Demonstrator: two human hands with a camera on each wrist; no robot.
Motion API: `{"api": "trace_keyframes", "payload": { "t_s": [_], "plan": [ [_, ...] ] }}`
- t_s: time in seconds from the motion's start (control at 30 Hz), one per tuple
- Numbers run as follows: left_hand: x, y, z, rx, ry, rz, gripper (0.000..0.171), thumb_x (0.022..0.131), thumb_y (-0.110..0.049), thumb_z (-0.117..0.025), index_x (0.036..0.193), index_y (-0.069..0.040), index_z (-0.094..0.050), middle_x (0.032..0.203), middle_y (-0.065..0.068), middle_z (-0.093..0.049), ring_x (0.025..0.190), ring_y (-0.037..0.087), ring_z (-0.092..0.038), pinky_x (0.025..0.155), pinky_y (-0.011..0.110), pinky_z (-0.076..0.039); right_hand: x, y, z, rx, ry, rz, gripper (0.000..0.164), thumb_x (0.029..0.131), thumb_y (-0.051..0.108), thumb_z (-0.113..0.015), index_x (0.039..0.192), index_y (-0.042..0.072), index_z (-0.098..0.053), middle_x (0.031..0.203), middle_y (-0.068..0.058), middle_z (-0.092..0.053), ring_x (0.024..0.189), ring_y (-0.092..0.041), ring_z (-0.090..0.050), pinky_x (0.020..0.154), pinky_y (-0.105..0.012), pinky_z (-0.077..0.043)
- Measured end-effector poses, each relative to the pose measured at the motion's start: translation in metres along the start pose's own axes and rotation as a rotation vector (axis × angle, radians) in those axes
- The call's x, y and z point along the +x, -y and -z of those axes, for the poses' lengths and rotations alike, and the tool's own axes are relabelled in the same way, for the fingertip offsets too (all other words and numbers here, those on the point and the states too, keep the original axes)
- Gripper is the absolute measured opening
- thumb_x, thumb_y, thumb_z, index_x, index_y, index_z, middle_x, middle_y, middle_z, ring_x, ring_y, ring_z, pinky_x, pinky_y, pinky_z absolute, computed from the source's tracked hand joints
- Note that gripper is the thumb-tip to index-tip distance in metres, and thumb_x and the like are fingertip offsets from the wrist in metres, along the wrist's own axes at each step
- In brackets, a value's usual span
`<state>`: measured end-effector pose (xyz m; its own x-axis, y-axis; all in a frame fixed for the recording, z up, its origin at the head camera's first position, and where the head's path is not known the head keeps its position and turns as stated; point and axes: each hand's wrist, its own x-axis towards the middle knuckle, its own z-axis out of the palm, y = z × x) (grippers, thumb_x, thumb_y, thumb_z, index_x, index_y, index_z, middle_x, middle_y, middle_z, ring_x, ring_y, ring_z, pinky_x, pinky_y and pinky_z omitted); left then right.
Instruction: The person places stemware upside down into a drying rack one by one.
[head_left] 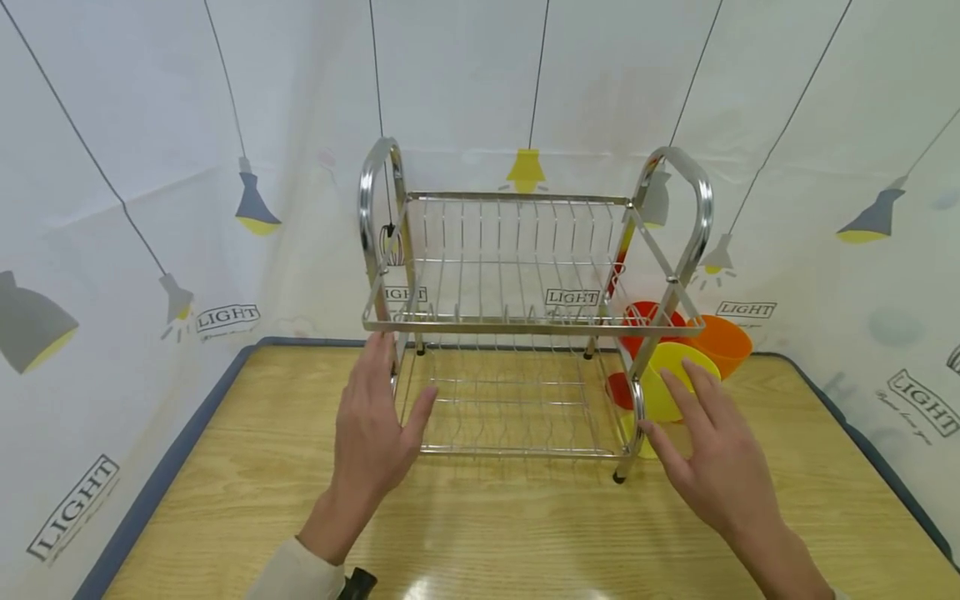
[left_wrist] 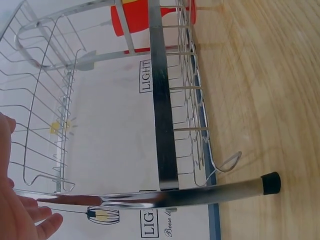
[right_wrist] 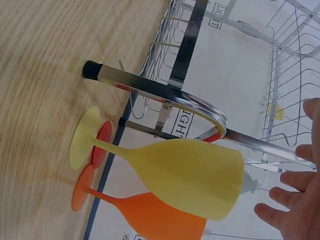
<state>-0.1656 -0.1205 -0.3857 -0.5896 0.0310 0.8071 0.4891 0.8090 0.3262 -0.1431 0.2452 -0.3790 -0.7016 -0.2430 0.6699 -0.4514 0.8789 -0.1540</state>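
Note:
A two-tier chrome dish rack stands upright on the wooden table, its shelves bare. My left hand is at its left front post, with the fingers extended and the thumb spread apart. In the left wrist view the post runs between thumb and fingers. My right hand is by the right front post, fingers spread, thumb tip right at the metal. Past those fingers is a yellow goblet, with an orange goblet behind it. A red goblet stands beside the rack, partly hidden by it in the head view.
Wood-grain table extends in front of the rack and to both sides. A pale cloth printed with lamps hangs behind and around it. Along the table's border runs a blue-grey edge. Something black shows at my left cuff.

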Motion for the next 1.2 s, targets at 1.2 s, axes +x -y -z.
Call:
{"api": "trace_keyframes", "payload": {
  "t_s": [1.2],
  "plan": [
    [0.029,0.002,-0.014,-0.22,-0.034,0.328,0.075,0.087,-0.015,-0.066,0.152,-0.011,-0.028,0.123,0.018,-0.052,0.085,0.03,-0.051,0.06,0.037,-0.044,0.003,-0.025,-0.013,0.587,0.131,-0.893,0.1,0.09,0.047,-0.064,0.156,0.024,0.008,0.163,-0.01,-0.001,0.145,-0.04,-0.021,0.107,-0.065,-0.034]
  ]
}}
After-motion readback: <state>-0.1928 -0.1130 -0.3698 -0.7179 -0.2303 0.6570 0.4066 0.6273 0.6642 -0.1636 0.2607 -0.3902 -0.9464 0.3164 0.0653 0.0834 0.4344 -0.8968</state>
